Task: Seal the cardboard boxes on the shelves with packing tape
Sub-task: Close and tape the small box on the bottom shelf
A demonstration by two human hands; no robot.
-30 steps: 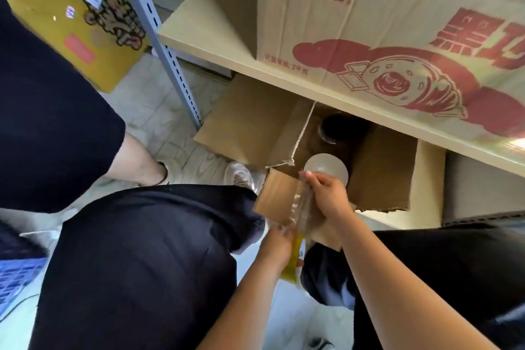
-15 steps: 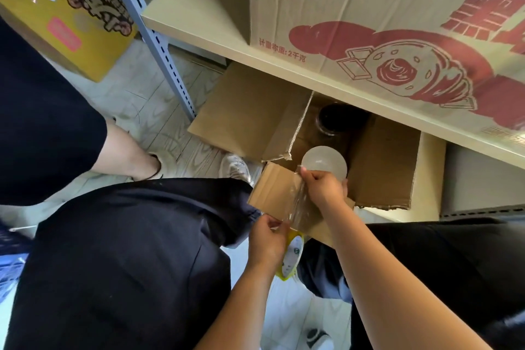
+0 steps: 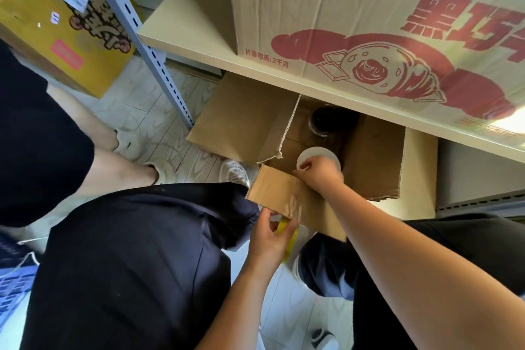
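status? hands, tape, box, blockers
Left hand grips yellow tape roll. Right hand pinches tape strip on near flap. Open box flaps up; shelf board overhangs.

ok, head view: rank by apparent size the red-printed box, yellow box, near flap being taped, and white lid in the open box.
1. Red-printed box, cropped by the frame.
2. Yellow box, also cropped.
3. Near flap, closer to the camera, so flattered.
4. White lid, part hidden by the right hand.

1 head view, steep downward look, close over hands point(image 3: 295, 207), under shelf point(image 3: 199, 40)
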